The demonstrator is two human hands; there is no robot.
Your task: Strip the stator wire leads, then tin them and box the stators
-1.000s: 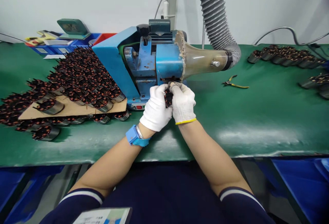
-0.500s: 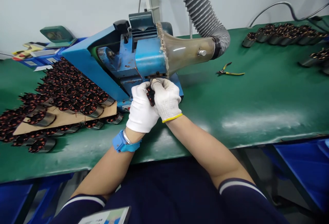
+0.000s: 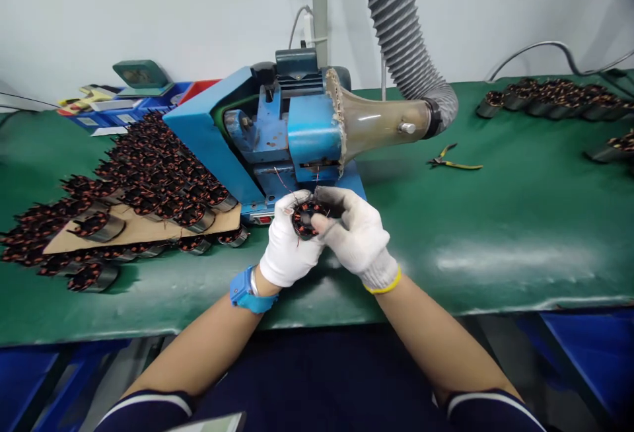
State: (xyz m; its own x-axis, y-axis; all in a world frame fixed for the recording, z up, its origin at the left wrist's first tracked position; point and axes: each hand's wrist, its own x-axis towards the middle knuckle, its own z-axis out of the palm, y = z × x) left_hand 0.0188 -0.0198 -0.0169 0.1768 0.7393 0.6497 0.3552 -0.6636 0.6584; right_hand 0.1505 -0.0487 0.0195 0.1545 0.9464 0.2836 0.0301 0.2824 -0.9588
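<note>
Between my two gloved hands is a motor stator (image 3: 303, 218), a round black core with copper windings. Thin wire ends stick up from it toward the machine. My left hand (image 3: 290, 244) is closed around its left side, in a white glove, with a blue band at the wrist. The thumb and fingers of my right hand (image 3: 354, 230) are closed at its right side, and the thumb reaches over the top face. Right behind my hands stands the blue machine (image 3: 312, 125) with its clear funnel (image 3: 376, 121). Part of the stator is covered by my fingers.
Many stators (image 3: 163, 168) crowd the left of the green table (image 3: 446, 220), some on a cardboard sheet (image 3: 133, 227). Pliers (image 3: 453, 159) lie to the right. More stators (image 3: 559, 98) stand at the far right. A grey hose (image 3: 396, 29) hangs from above. Blue bins (image 3: 113, 111) sit behind left.
My hands have drawn back from the machine with the stator, which now faces up and shows more. My right hand has turned and spread over it. The view has shifted.
</note>
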